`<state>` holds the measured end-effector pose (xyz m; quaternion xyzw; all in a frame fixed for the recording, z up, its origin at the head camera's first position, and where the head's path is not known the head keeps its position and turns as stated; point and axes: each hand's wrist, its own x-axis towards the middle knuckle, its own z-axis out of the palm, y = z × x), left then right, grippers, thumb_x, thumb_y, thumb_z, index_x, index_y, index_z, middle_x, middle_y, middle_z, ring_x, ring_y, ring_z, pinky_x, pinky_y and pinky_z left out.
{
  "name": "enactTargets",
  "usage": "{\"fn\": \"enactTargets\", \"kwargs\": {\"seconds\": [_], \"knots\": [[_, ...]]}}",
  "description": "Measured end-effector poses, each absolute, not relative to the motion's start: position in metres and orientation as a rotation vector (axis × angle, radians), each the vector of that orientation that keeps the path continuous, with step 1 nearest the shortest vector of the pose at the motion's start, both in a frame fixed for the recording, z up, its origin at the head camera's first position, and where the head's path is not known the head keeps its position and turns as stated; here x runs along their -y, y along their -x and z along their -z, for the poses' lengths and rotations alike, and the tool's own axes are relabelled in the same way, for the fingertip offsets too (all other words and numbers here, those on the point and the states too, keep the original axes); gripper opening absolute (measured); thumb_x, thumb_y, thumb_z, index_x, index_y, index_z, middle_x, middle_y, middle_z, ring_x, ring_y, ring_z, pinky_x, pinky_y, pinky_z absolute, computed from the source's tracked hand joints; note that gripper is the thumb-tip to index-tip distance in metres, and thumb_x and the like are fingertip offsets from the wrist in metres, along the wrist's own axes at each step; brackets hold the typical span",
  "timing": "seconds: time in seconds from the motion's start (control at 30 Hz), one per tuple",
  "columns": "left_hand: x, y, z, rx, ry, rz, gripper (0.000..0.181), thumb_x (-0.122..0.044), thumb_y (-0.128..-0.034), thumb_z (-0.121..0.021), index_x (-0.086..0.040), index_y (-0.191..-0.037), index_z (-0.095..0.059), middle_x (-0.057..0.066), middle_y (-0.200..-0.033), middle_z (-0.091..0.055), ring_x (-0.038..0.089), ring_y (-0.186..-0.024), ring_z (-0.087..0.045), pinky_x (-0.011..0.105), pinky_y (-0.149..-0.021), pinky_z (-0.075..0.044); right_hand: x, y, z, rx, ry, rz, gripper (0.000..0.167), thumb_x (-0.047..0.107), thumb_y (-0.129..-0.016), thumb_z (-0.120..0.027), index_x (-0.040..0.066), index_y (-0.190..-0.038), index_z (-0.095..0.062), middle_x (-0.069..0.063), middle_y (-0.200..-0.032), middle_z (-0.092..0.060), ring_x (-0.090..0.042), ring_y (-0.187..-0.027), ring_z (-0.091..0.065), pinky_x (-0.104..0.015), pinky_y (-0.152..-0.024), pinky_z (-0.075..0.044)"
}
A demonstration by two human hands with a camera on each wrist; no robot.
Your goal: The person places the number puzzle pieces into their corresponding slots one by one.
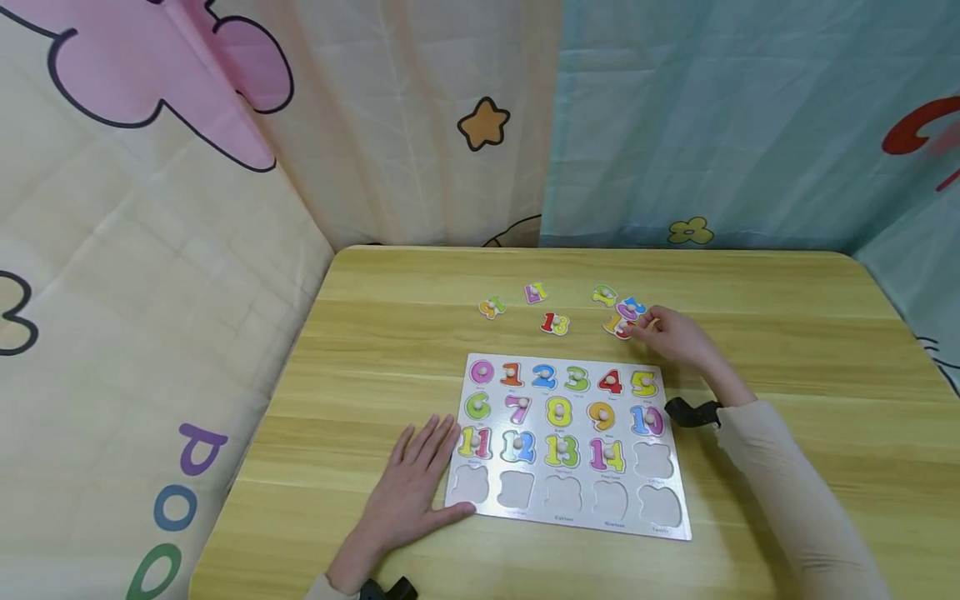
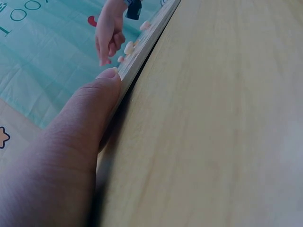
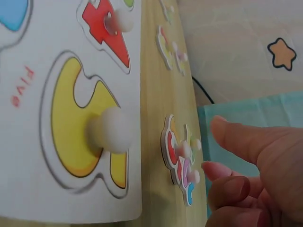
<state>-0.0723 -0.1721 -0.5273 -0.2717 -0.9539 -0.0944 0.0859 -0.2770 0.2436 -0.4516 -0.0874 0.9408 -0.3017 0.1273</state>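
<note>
A white number puzzle board [image 1: 540,500] lies on the table with knobbed number pieces from 0 to 14 in its recesses. My left hand [image 1: 408,492] rests with fingers spread at the board's left side. Its thumb [image 2: 102,90] touches the board's near edge. Beyond the far right corner, my right hand [image 1: 678,337] is beside an orange-and-red number piece [image 1: 617,327]. In the right wrist view, thumb and index finger stand apart near that piece's knob, with nothing between them. A purple-and-blue piece [image 1: 632,307] and a yellow-green piece [image 1: 603,295] lie close by.
Left of that cluster lie a red-and-yellow piece [image 1: 555,324], a purple piece [image 1: 536,292] and an orange-and-green piece [image 1: 492,308]. Empty recesses fill the board's near row. Printed curtains [image 1: 420,167] stand behind and beside the wooden table [image 1: 787,333].
</note>
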Motion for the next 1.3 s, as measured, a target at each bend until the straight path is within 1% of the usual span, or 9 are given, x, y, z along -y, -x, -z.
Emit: {"fn": "enactTargets", "kwargs": {"seconds": [0.1,0.2,0.4,0.53,0.7,0.87,1.07,1.2,1.3], "knots": [[0.172,0.071,0.528,2.839,0.809,0.294,0.102,-0.078,-0.0808,-0.040,-0.007,-0.151,-0.022,0.009,-0.156,-0.018,0.029,-0.142,-0.013,0.051,-0.112,-0.009,-0.239,0.288,0.454,-2.761,0.237,0.778,0.041,0.043,-0.093,-0.057,0.002,-0.096,-0.052,-0.005,-0.067,-0.049,-0.020,-0.058,-0.043,-0.030,-0.051,-0.034],[0.172,0.071,0.529,2.835,0.805,0.305,0.101,-0.078,-0.0808,-0.041,-0.007,-0.151,-0.022,0.008,-0.156,-0.018,0.029,-0.142,-0.014,0.051,-0.112,-0.009,-0.232,0.294,0.455,-2.780,0.230,0.707,0.042,0.044,-0.093,-0.055,0.002,-0.094,-0.052,-0.006,-0.069,-0.051,-0.021,-0.060,-0.045,-0.031,-0.053,-0.034],[0.173,0.071,0.527,2.847,0.802,0.306,0.101,-0.077,-0.0809,-0.042,-0.007,-0.151,-0.023,0.008,-0.156,-0.018,0.028,-0.142,-0.013,0.051,-0.112,-0.009,-0.224,0.300,0.457,-2.800,0.219,0.630,0.041,0.044,-0.093,-0.055,0.004,-0.085,-0.052,-0.005,-0.067,-0.049,-0.021,-0.060,-0.045,-0.031,-0.052,-0.032],[0.172,0.071,0.526,2.848,0.804,0.307,0.101,-0.077,-0.0809,-0.042,-0.007,-0.151,-0.023,0.008,-0.156,-0.018,0.028,-0.142,-0.013,0.051,-0.112,-0.009,-0.224,0.303,0.462,-2.815,0.234,0.614,0.040,0.042,-0.093,-0.056,0.006,-0.080,-0.050,-0.004,-0.064,-0.045,-0.021,-0.059,-0.044,-0.030,-0.051,-0.030],[0.172,0.071,0.526,2.841,0.802,0.317,0.101,-0.077,-0.0811,-0.041,-0.006,-0.150,-0.024,0.009,-0.156,-0.019,0.028,-0.142,-0.014,0.051,-0.111,-0.010,-0.222,0.304,0.465,-2.825,0.259,0.647,0.038,0.038,-0.094,-0.056,0.007,-0.077,-0.047,-0.004,-0.062,-0.043,-0.020,-0.057,-0.042,-0.030,-0.050,-0.029],[0.172,0.071,0.526,2.837,0.803,0.301,0.101,-0.077,-0.0815,-0.040,-0.006,-0.150,-0.024,0.010,-0.155,-0.020,0.029,-0.141,-0.015,0.052,-0.111,-0.010,-0.224,0.303,0.467,-2.821,0.315,0.711,0.035,0.036,-0.094,-0.057,0.007,-0.076,-0.048,-0.003,-0.063,-0.045,-0.019,-0.056,-0.042,-0.030,-0.050,-0.030],[0.172,0.070,0.526,2.840,0.802,0.308,0.100,-0.077,-0.0816,-0.040,-0.006,-0.150,-0.024,0.010,-0.156,-0.020,0.029,-0.142,-0.015,0.052,-0.111,-0.010,-0.232,0.292,0.463,-2.814,0.339,0.817,0.036,0.036,-0.094,-0.058,0.005,-0.080,-0.048,-0.004,-0.066,-0.045,-0.020,-0.059,-0.042,-0.030,-0.053,-0.030],[0.172,0.071,0.526,2.824,0.810,0.302,0.100,-0.077,-0.0815,-0.040,-0.005,-0.150,-0.025,0.010,-0.155,-0.021,0.029,-0.141,-0.016,0.052,-0.111,-0.011,-0.241,0.274,0.456,-2.793,0.411,0.900,0.034,0.034,-0.094,-0.060,0.004,-0.081,-0.050,-0.003,-0.065,-0.046,-0.019,-0.058,-0.042,-0.029,-0.050,-0.032],[0.172,0.072,0.527,2.818,0.814,0.291,0.101,-0.077,-0.0814,-0.040,-0.005,-0.150,-0.025,0.010,-0.155,-0.020,0.029,-0.141,-0.016,0.052,-0.111,-0.012,-0.250,0.256,0.453,-2.759,0.498,0.922,0.031,0.034,-0.093,-0.062,0.007,-0.079,-0.052,-0.001,-0.062,-0.046,-0.018,-0.056,-0.042,-0.027,-0.047,-0.033]]}}
